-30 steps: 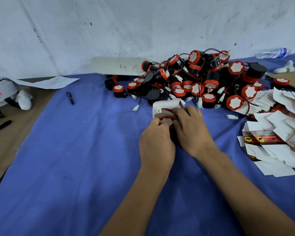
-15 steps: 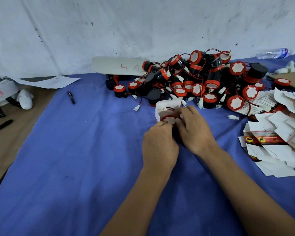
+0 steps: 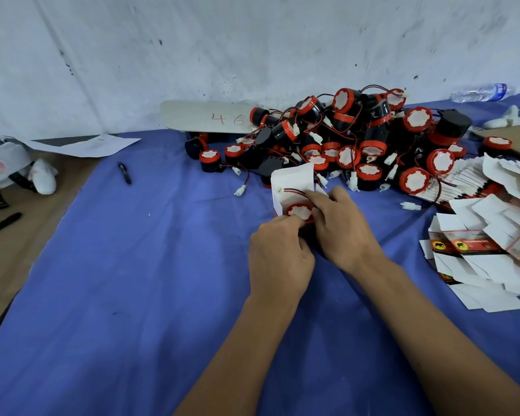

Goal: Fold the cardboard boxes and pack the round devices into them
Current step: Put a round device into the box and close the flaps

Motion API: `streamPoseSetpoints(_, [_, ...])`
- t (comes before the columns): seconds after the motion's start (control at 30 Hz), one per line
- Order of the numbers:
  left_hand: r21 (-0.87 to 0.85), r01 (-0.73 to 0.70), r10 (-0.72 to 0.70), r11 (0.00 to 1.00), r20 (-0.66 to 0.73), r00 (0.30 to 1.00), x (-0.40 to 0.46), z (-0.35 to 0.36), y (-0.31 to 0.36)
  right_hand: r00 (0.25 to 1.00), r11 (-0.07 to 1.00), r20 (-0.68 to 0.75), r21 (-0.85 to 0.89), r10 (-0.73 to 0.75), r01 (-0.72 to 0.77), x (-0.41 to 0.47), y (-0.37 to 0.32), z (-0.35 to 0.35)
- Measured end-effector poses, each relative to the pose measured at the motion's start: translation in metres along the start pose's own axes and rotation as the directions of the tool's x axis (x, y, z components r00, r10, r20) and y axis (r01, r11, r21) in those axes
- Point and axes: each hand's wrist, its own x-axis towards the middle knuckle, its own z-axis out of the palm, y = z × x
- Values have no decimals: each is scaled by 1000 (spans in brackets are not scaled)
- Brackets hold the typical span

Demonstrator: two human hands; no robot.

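A small white cardboard box [image 3: 293, 181] stands on the blue cloth with its top flap up. A round black device with a red rim and white face [image 3: 299, 211] sits in its opening, its red-black wire lying across the flap. My left hand [image 3: 278, 259] grips the box from the near left side. My right hand [image 3: 341, 228] holds the device's right edge, fingers pinching at the wire. Behind lies a pile of round devices [image 3: 360, 136]. Flat unfolded boxes [image 3: 490, 244] are heaped at the right.
The blue cloth [image 3: 138, 280] covers the table, with a brown strip at the left. A pen [image 3: 124, 173] lies on the cloth, a white board marked "46" [image 3: 204, 117] leans on the wall, a water bottle [image 3: 481, 92] lies far right, paper and a strap at the left.
The box flap has lifted and the device's white face now shows more in the opening. Both hands stayed on the box, shifting only slightly.
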Motion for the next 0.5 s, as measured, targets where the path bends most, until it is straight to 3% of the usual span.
streamPoseSetpoints(0.33, [-16,-7,7,1000,5,1000,2,1,-3,998,1000,57,11,24,-25,0,-1,0])
streamPoseSetpoints(0.5, [-34,-31,30,999,-27,999,4,1,-4,998,999,46,-22,-39,40,8,-5,-5])
